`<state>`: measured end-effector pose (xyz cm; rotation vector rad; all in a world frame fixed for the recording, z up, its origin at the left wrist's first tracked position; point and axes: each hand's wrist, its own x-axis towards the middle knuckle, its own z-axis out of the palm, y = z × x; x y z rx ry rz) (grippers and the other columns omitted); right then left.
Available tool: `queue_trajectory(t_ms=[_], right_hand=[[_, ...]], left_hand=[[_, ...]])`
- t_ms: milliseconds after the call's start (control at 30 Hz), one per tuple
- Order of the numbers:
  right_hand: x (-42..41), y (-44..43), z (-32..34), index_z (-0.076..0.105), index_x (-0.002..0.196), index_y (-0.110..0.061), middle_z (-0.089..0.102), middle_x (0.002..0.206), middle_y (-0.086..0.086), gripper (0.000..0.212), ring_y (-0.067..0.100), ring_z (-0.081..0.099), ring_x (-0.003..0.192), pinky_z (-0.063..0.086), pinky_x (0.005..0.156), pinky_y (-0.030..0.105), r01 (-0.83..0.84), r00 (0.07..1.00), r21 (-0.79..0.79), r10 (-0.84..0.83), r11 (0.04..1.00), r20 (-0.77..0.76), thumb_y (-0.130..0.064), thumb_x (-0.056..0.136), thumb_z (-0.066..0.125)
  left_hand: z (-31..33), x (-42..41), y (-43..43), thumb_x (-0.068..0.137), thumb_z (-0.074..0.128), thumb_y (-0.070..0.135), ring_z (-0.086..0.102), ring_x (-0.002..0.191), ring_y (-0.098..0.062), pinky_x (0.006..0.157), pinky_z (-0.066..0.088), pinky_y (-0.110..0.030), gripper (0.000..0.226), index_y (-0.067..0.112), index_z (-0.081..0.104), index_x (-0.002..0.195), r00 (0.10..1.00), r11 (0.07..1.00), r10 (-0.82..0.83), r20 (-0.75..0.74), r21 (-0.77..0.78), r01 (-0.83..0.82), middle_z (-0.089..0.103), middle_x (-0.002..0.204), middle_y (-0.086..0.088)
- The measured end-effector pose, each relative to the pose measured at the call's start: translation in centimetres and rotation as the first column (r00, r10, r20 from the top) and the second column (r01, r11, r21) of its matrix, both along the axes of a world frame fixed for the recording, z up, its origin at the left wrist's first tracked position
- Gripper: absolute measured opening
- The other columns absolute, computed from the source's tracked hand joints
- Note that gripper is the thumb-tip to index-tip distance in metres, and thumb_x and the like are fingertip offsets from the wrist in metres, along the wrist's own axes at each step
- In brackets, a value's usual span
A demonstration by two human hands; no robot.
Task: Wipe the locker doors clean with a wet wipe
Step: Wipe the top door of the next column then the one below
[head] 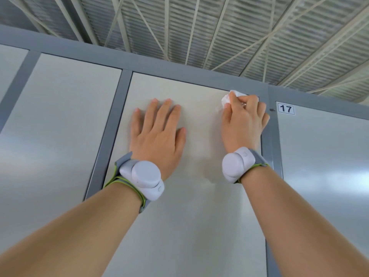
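- My right hand clutches the crumpled wet wipe, pressed against the top right corner of the middle locker door.
- My left hand lies flat on that door's upper middle, fingers straight, holding nothing.
- I judge the job to be early: no wiped streaks show plainly, so I can't tell how much of this door is done. Its lower part and the neighbouring doors look left to do.
- Right of the middle door is a door labelled 17, and left of it another door, with grey frame between them.
- Only my own left hand covers any of the door, so I'd shift it.
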<state>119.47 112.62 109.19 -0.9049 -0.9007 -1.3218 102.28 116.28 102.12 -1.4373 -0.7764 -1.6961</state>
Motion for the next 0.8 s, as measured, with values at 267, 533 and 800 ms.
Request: queue_trajectory(t_ms=[267,533,800], right_hand=[[-2.1,0.7,-0.9,0.071,0.119,-0.014,0.062,0.105,0.008,0.034,0.028,0.044,0.096,0.026,0.082,0.036,0.006,0.973,0.026,-0.012,1.0,0.233,-0.02,0.087,0.059],[0.9,0.2,-1.3,0.071,0.12,-0.015,0.063,0.11,0.008,0.031,0.022,0.034,0.097,0.025,0.083,0.036,-0.067,0.995,0.061,0.062,0.996,0.081,-0.02,0.091,0.059],[-1.6,0.8,-2.3,0.071,0.119,-0.015,0.062,0.107,0.007,0.032,0.023,0.039,0.095,0.027,0.082,0.036,-0.018,0.976,0.042,0.009,0.999,0.216,-0.022,0.091,0.057]], left_hand=[[-0.1,-0.1,-0.1,0.099,0.031,0.042,0.031,0.149,-0.029,0.12,0.017,-0.057,0.056,0.016,0.049,0.146,1.0,1.0,0.007,-0.007,-0.008,-0.007,0.042,0.157,-0.003],[-0.1,-0.1,0.0,0.1,0.032,0.04,0.032,0.148,-0.03,0.119,0.019,-0.059,0.055,0.015,0.049,0.146,1.0,1.0,0.013,-0.007,0.009,-0.013,0.043,0.156,-0.004],[-0.1,-0.1,0.0,0.1,0.031,0.042,0.032,0.148,-0.031,0.119,0.018,-0.059,0.057,0.015,0.048,0.147,1.0,1.0,0.009,-0.017,0.006,-0.009,0.042,0.156,-0.005]])
